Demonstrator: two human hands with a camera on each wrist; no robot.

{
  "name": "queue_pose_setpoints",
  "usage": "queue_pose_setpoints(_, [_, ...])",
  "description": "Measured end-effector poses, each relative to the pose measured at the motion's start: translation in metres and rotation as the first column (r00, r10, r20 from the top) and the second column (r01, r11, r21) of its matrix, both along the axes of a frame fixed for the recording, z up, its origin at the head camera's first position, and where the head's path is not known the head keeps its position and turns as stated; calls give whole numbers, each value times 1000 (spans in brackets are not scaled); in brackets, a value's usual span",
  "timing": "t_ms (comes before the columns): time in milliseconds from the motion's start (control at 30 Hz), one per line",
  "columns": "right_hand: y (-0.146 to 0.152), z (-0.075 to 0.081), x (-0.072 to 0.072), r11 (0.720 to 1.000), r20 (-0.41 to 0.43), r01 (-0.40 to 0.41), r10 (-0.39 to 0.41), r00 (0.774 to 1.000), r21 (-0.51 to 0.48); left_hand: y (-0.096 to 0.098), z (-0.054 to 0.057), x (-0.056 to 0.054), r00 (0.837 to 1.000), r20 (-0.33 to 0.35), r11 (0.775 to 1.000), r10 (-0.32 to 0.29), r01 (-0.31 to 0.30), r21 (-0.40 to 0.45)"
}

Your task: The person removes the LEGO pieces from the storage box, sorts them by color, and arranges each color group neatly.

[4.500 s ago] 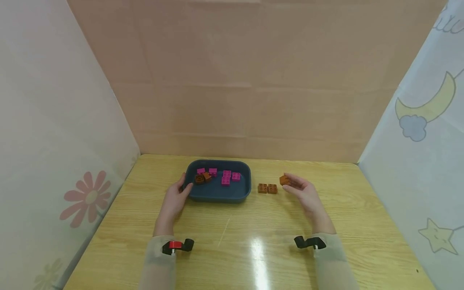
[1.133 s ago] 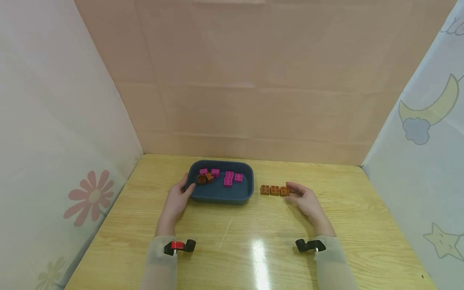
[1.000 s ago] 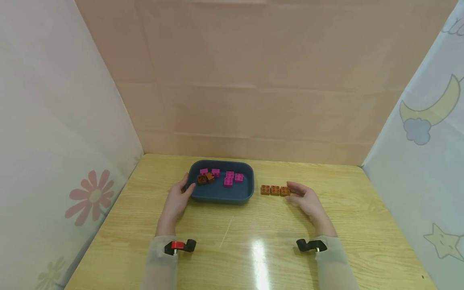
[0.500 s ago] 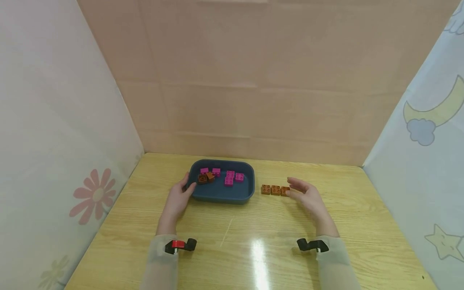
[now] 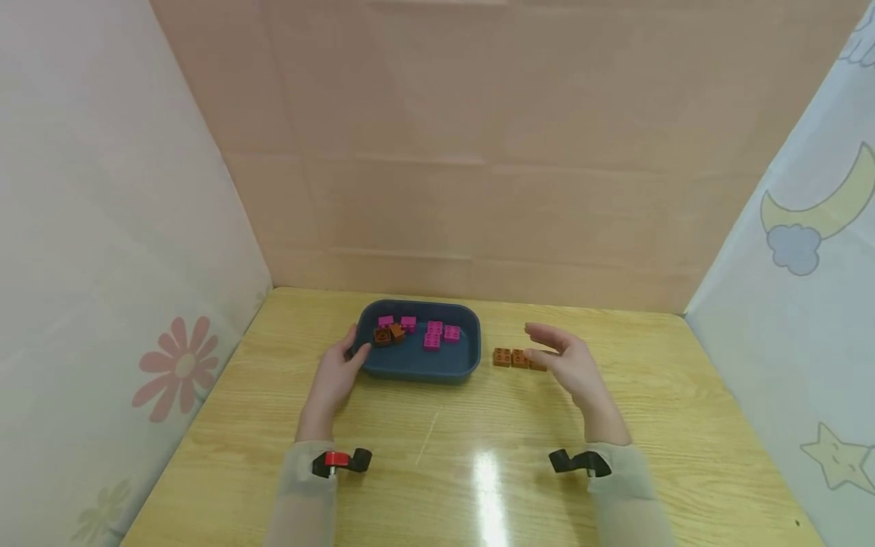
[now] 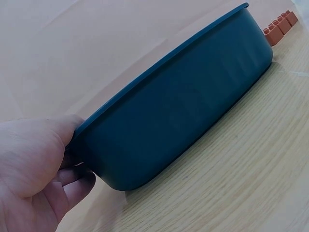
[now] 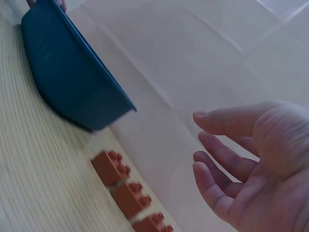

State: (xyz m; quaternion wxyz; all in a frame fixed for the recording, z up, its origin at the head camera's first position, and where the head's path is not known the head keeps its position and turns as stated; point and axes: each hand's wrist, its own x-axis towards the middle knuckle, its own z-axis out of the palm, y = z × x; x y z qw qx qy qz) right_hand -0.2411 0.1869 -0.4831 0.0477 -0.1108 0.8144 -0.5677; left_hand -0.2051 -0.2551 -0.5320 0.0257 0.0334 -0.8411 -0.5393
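My left hand (image 5: 335,372) grips the left end of a dark blue plastic tray (image 5: 417,372), thumb at the rim and fingers against the outer wall, as the left wrist view shows. Inside the tray lie several pink building bricks (image 5: 432,342) and two brown ones (image 5: 382,336). To its right, three orange-brown building bricks (image 7: 129,199) stand studs up in a row on the table. Above the right end of that row hovers my right hand (image 5: 570,368), partly covering the bricks in the head view. Its fingers are loosely bent and hold nothing.
The light wooden table (image 5: 437,486) carries the tray and the bricks. A plain beige cloth (image 5: 465,152) hangs behind it, and patterned white cloths flank both sides. Camera mounts (image 5: 342,460) sit on both wrists.
Over the earlier frames my right hand set a third orange-brown brick at the row's right end and let go. It has since risen slightly and shifted left. My left hand stays at the tray.
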Motion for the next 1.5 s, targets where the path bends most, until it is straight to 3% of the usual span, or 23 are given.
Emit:
queue_pose_setpoints(267, [-52,6,-1,987,-7,-66,65,998,-143,2,0,-1,1000,-8,1000,-15,15,8])
queue_pose_setpoints(500, [-106,-3,-8,961,24,-96,106,994,-259,1,-1,0,1000,-14,1000,-17,17,7])
queue_pose_setpoints(733, [-155,-10,-19,941,67,-166,194,979,-294,-1,-2,1,1000,-7,1000,-17,17,8])
queue_pose_setpoints(933, [-194,-15,-30,937,102,-202,240,965,-286,-3,-5,2,1000,-10,1000,-11,11,-1])
queue_pose_setpoints(1200, [-224,-28,-41,954,112,-155,189,976,-257,-2,-6,2,1000,-11,1000,-5,6,9])
queue_pose_setpoints(1500, [-235,-36,-49,986,62,-156,159,985,-64,-8,-4,2,1000,13,1000,-6,5,10])
